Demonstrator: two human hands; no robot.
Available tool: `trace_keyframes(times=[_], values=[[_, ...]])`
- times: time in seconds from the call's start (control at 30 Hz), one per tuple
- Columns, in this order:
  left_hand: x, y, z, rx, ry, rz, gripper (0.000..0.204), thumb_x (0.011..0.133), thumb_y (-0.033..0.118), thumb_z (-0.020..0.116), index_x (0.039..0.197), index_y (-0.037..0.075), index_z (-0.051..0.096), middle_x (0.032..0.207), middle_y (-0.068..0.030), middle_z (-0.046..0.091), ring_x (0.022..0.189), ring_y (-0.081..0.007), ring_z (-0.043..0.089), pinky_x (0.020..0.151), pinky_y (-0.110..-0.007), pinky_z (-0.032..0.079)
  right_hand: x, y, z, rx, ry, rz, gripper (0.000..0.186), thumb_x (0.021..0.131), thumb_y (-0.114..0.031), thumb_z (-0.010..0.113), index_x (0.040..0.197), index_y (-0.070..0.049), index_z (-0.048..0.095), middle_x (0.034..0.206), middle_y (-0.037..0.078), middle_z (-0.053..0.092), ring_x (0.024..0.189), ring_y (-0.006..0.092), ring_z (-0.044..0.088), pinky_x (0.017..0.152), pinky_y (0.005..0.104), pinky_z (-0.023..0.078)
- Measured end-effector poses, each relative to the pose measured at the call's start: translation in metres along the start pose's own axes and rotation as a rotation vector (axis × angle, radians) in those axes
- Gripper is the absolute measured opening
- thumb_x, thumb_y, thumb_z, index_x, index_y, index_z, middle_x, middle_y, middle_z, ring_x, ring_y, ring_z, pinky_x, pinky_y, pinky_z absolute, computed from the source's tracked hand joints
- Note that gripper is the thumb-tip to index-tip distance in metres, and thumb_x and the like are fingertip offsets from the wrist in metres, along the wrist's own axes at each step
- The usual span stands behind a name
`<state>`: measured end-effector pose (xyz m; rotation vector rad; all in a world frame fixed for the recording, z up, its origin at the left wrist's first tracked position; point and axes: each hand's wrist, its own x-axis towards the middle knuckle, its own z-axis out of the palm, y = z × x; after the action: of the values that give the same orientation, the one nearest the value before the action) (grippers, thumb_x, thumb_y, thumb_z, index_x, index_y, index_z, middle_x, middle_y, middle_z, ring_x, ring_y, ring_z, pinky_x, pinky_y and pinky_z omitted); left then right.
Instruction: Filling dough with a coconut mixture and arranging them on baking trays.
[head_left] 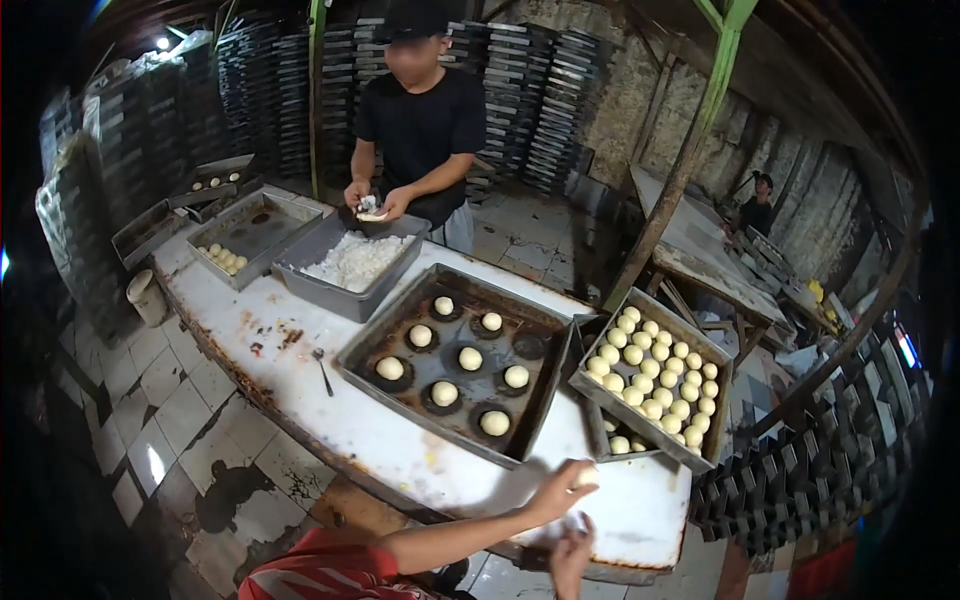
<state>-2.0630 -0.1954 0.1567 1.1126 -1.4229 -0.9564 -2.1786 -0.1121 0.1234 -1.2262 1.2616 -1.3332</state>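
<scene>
My left hand (558, 494), reaching in from the red sleeve, is closed around a pale dough ball (586, 478) above the white tabletop. Just below it, my right hand (572, 556) has its fingers loosely apart, and I see nothing held in it. A large dark baking tray (540, 425) lies ahead of my hands, with several dough balls (470, 358) spaced out on it. To the right, a metal tray (650, 432) packed with rows of dough balls (650, 368) rests askew on another tray that also holds some.
Across the table (280, 375), a co-worker (420, 120) handles white filling over a grey tub (350, 300). A spoon (323, 372) lies left of the big tray. Farther left sits a tray with some dough balls (222, 259). Stacked trays (570, 95) line the back; a post (690, 170) stands right.
</scene>
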Motion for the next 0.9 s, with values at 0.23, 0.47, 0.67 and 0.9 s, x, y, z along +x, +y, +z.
trace_keyframes(times=[0.23, 0.47, 0.67, 0.9], values=[[-0.012, -0.02, 0.045, 0.467, -0.2, 0.044, 0.064, 0.09, 0.026, 0.049, 0.141, 0.008, 0.015, 0.144, -0.0152, 0.02, 0.133, -0.0289, 0.022, 0.108, -0.041, 0.02, 0.108, 0.014, -0.017, -0.209, -0.039, -0.252, 0.031, 0.091, -0.021, 0.041, 0.082, 0.005, 0.055, 0.081, 0.015, 0.058, 0.072, 0.0241, 0.051, 0.066, 0.0372, 0.041], [-0.123, 0.001, -0.081, 0.037, -0.052, -0.425, 0.056, 0.088, 0.013, 0.053, 0.135, -0.002, 0.026, 0.133, -0.019, 0.037, 0.118, -0.0278, 0.045, 0.093, -0.035, 0.041, 0.112, 0.042, -0.105, -1.23, -0.375, -0.468, 0.01, 0.067, -0.013, 0.061, 0.069, -0.005, 0.057, 0.072, 0.014, 0.054, 0.064, 0.0326, 0.049, 0.064, 0.0461, 0.038], [-0.09, 0.03, -0.061, -0.172, 0.008, -0.299, 0.042, 0.09, 0.004, 0.046, 0.13, 0.0, 0.034, 0.126, -0.013, 0.046, 0.111, -0.0199, 0.05, 0.09, -0.031, 0.043, 0.131, 0.011, -0.017, -0.856, -0.358, -0.51, 0.005, 0.071, -0.006, 0.059, 0.071, -0.002, 0.059, 0.078, 0.015, 0.057, 0.079, 0.0335, 0.051, 0.072, 0.0415, 0.04], [-0.084, 0.02, -0.101, -0.209, -0.221, -0.315, 0.035, 0.091, 0.007, 0.048, 0.124, 0.001, 0.042, 0.114, -0.0092, 0.056, 0.106, -0.0157, 0.053, 0.087, -0.029, 0.044, 0.105, -0.007, -0.057, -1.284, -0.404, -0.423, 0.021, 0.072, -0.013, 0.059, 0.089, -0.001, 0.056, 0.09, 0.02, 0.056, 0.082, 0.0348, 0.051, 0.074, 0.0445, 0.042]])
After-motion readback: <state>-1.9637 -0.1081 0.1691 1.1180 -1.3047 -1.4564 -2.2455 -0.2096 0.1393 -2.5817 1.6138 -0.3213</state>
